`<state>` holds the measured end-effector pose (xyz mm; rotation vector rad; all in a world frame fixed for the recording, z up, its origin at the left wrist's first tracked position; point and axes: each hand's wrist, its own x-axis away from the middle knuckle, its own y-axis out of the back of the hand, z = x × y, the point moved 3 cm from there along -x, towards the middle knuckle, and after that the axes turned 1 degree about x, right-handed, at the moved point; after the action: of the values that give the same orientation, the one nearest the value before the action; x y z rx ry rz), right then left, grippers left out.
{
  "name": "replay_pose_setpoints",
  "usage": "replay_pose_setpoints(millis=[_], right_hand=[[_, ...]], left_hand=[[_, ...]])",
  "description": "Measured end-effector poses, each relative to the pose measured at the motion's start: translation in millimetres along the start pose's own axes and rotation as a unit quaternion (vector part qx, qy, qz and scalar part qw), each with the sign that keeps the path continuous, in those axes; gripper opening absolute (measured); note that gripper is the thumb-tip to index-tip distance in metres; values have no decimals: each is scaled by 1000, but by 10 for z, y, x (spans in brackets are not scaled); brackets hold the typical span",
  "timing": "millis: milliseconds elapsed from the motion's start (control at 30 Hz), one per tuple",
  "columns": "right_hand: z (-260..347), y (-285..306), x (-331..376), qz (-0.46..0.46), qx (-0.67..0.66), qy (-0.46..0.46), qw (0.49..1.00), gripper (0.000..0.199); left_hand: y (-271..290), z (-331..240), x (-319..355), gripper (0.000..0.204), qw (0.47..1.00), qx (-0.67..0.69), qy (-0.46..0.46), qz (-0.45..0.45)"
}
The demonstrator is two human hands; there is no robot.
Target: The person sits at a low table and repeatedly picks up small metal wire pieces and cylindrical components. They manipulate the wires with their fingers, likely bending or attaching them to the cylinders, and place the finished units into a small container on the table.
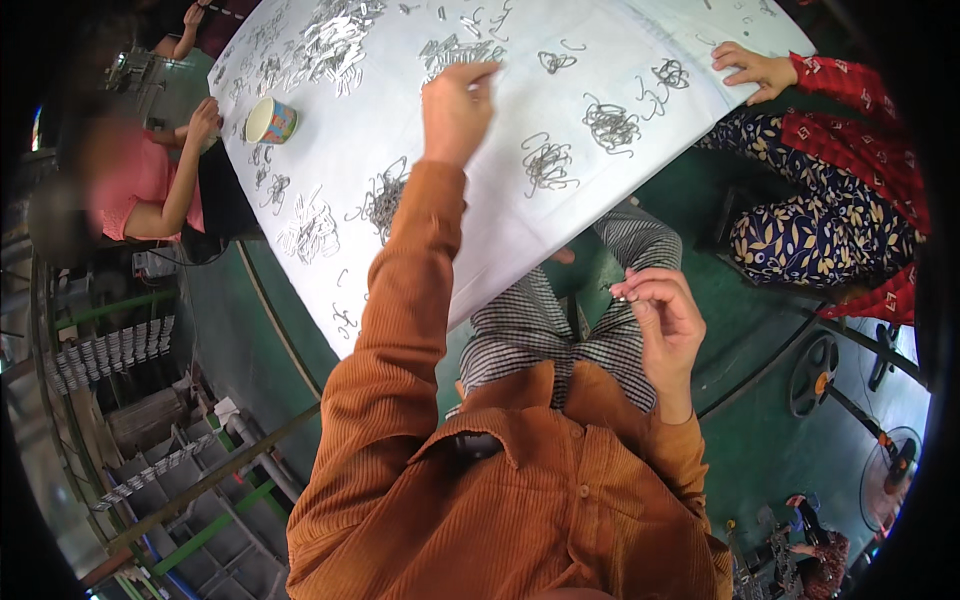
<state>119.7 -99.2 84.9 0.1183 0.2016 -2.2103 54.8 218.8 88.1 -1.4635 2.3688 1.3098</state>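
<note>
My left hand (458, 108) reaches out over the white table (490, 225), its fingers drawn together at the near edge of a pile of small silver metal strips (445, 52). What those fingers hold, if anything, is hidden. Above my lap, off the table's edge, my right hand (668, 318) pinches a small shiny metal piece (621, 297) between thumb and fingertips. Its exact shape is too small to make out. Heaps of dark curved wire hooks (548, 165) lie on the table to the right of my left arm, and another hook heap (384, 205) is partly behind that arm.
A paper cup (271, 121) stands near the table's left edge, beside more strips (312, 228). At the left sits a person in pink (150, 185). On the right, a co-worker's hand (752, 70) rests on the table. Metal racks (115, 355) stand at lower left, a fan (890, 475) at lower right.
</note>
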Motion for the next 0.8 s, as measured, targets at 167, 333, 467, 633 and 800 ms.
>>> replay_pose_setpoints(millis=[167,333,467,633,800], right_hand=[[20,-1,31,-4,16,-6,1000,9],[-4,-36,16,0,30,-6,1000,8],[-32,-85,9,4,35,-12,999,7],[-28,-171,-11,21,63,-2,998,6],[11,-254,-31,34,90,9,995,6]], left_hand=[[-201,855,-44,20,978,-183,85,47],[-309,803,143,14,963,-256,0,77],[-267,610,354,11,950,-282,-26,135],[-255,544,416,11,957,-253,-58,127],[-291,690,424,13,964,-218,-81,127]])
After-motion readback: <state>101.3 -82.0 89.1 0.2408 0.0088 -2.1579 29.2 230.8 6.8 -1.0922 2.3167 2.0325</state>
